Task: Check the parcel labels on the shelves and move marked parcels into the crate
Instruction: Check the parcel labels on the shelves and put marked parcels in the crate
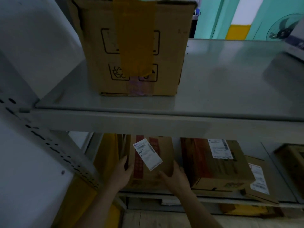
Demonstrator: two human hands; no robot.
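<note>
On the lower shelf (230, 197) stands a brown cardboard parcel (164, 152) with red tape and a tilted white label (147, 154). My left hand (122, 172) grips its left side and my right hand (175, 177) grips its lower right corner. To its right sits a second brown parcel (213, 168) with a white label (219, 148). A flat parcel (259, 183) with a label leans against that one. On the upper shelf (222, 83) a tall taped box (134, 46) stands at the left. No crate is in view.
A grey perforated upright (49, 142) of the rack runs down the left. Yellow padded envelopes (107, 155) stand left of the held parcel. Another box (292, 158) sits at the far right of the lower shelf. More yellow packages (243, 211) lie below. A fan (283, 28) stands behind.
</note>
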